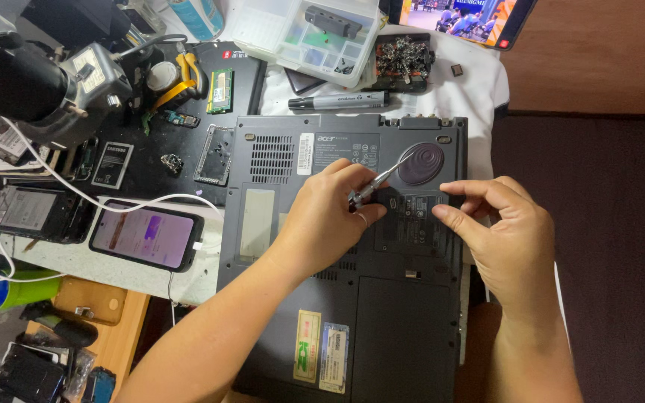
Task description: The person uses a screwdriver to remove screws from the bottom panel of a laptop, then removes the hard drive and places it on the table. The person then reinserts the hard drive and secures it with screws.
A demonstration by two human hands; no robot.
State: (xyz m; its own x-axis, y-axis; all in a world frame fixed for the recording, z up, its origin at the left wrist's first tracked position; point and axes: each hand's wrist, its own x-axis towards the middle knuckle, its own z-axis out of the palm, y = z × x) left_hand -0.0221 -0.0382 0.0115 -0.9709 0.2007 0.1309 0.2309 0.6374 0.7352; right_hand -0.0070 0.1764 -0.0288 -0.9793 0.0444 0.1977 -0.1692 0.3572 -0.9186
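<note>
Currently left hand (322,224) gripping screwdriver (373,186) upright on flipped laptop (352,298) base for straight bite; right hand (498,231) empty, fingertips (442,216) pinning panel steady.

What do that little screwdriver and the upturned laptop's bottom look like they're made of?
Screwdriver, held in the left hand: likely metal, with a shiny silver handle and thin shaft. Laptop underside: probably moulded plastic, matte dark grey with vent slots and panel seams.

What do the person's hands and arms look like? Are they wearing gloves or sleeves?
No gloves and no sleeves show. Both forearms are bare right to the bottom of the picture. The left hand has a thin ring on one finger. The right hand has no ring that shows and no watch or bracelet.
</note>
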